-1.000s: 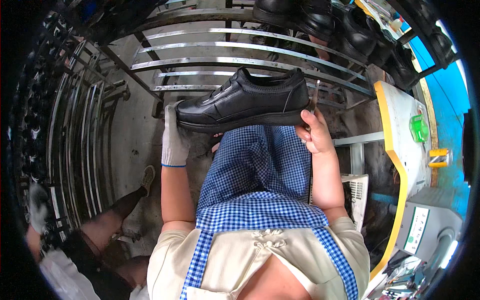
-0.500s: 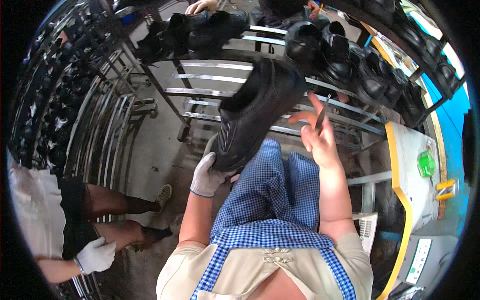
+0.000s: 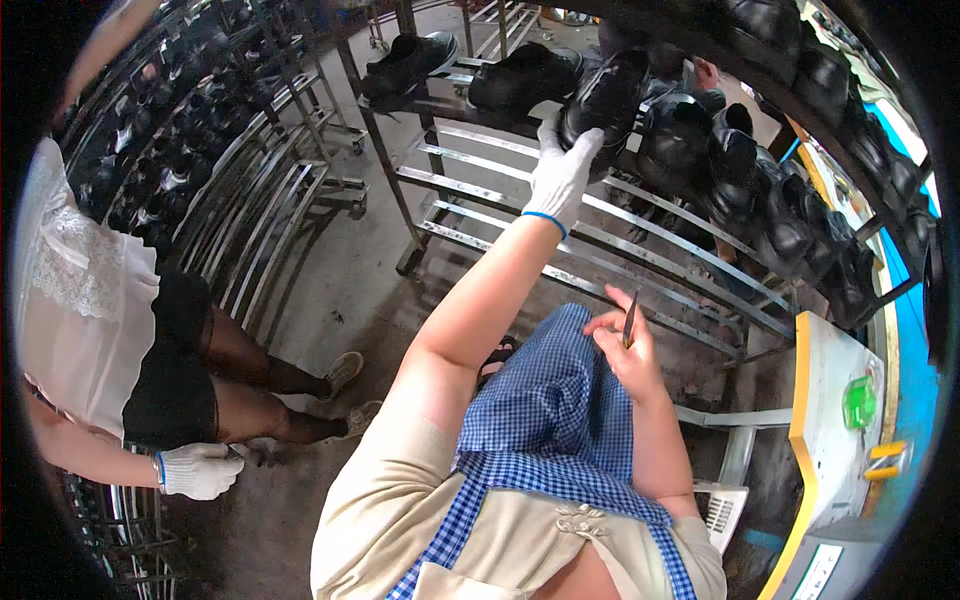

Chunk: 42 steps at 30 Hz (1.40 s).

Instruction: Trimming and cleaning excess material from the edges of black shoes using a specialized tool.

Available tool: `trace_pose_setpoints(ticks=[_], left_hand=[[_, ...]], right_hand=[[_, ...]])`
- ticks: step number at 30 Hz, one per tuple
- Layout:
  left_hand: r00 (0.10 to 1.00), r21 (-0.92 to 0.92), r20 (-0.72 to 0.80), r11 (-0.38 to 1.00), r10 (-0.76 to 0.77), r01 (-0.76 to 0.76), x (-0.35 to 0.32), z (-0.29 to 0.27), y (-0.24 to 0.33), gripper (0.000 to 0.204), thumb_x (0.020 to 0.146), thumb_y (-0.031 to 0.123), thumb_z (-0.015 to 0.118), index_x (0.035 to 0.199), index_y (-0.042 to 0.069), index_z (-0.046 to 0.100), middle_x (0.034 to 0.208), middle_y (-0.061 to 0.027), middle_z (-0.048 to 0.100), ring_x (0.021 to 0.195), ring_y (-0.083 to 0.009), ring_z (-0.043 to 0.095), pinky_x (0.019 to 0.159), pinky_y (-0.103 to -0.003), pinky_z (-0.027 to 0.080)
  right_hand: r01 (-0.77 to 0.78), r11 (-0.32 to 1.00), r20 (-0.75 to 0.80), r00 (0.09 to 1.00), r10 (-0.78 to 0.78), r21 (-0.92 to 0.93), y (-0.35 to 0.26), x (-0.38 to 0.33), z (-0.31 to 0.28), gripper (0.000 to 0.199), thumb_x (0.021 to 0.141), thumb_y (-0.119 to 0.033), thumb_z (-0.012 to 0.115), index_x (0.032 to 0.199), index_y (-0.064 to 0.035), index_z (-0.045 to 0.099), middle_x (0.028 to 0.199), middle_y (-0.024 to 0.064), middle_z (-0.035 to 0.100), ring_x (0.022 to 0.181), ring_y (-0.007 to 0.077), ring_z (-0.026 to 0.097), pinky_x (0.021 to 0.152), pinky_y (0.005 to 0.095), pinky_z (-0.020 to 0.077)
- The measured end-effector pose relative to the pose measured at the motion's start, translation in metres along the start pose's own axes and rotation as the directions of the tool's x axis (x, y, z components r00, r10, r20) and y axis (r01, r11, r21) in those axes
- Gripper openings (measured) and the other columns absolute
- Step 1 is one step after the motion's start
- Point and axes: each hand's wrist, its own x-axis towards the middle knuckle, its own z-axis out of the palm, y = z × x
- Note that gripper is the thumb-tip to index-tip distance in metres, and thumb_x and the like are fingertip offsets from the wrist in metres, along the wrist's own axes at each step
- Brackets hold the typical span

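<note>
My left hand (image 3: 562,178), in a white knit glove with a blue cuff edge, reaches far out to the rack. Its thumb and fingers are closed around the near end of a black lace-up shoe (image 3: 610,92), which is at the rack's upper level among other shoes. Bare and held above my lap, my right hand (image 3: 630,358) grips slim pointed tweezers (image 3: 629,322) between thumb and fingers, tips upward. My blue checked apron (image 3: 530,400) lies below both hands.
The metal rack (image 3: 480,190) has several bars and carries more black shoes (image 3: 525,78). To the left stands a person with a gloved hand (image 3: 200,470), near another shoe rack (image 3: 290,190). On the right are a yellow-edged white table (image 3: 835,370) and a green container (image 3: 858,402).
My left hand has carried the shoe from above my lap up and away to the rack. My right hand has dropped slightly toward my lap, still with the tweezers. The view has shifted left.
</note>
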Motion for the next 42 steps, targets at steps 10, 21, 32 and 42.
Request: trace_pose_setpoints(ticks=[10, 21, 32, 42], left_hand=[[0.754, 0.329, 0.076, 0.697, 0.653, -0.637, 0.02, -0.057, -0.008, 0.056, 0.076, 0.022, 0.078, 0.124, 0.003, 0.056, 0.114, -0.0168, 0.057, 0.107, -0.0278, 0.057, 0.092, -0.037, 0.047], [0.717, 0.774, 0.588, -0.003, 0.374, -0.633, 0.064, -0.102, 0.093, 0.033, 0.083, 0.037, 0.064, 0.094, 0.006, 0.067, 0.103, -0.015, 0.064, 0.101, -0.0343, 0.059, 0.103, -0.044, 0.037], [1.0, -0.221, -0.003, 0.975, 0.006, -0.006, -0.167, -0.114, 0.038, 0.032, 0.101, 0.033, 0.048, 0.112, 0.004, 0.055, 0.1, -0.009, 0.062, 0.087, -0.0195, 0.061, 0.082, -0.034, 0.051], [0.759, -0.441, 0.516, 0.637, -0.397, 0.632, -0.186, -0.113, -0.013, 0.038, 0.093, 0.019, 0.055, 0.124, -0.004, 0.056, 0.118, -0.0155, 0.063, 0.106, -0.0266, 0.063, 0.09, -0.038, 0.051]], right_hand=[[-0.06, 0.996, -0.094, 0.993, 0.066, 0.058, 0.034, -0.023, -0.024, 0.053, 0.092, -0.014, 0.062, 0.138, 0.0004, 0.039, 0.087, 0.0049, 0.066, 0.054, 0.0017, 0.045, 0.048, 0.0186, 0.0343], [-0.235, 0.953, 0.041, 0.972, 0.231, 0.192, 0.041, 0.001, 0.0, 0.029, 0.095, -0.016, 0.058, 0.121, -0.0034, 0.06, 0.081, 0.0028, 0.063, 0.051, 0.0009, 0.041, 0.043, 0.0178, 0.0294], [0.447, 0.86, 0.111, 0.895, -0.433, -0.248, -0.001, 0.008, 0.051, 0.116, 0.064, -0.024, 0.09, 0.153, -0.0108, 0.016, 0.074, 0.0, 0.048, 0.054, 0.0064, 0.037, 0.05, 0.0222, 0.0329], [0.129, 0.982, -0.019, 0.991, -0.133, -0.14, -0.004, -0.011, 0.021, 0.056, 0.084, -0.032, 0.075, 0.128, -0.002, 0.056, 0.086, 0.0029, 0.063, 0.071, 0.0061, 0.055, 0.064, 0.0223, 0.0474]])
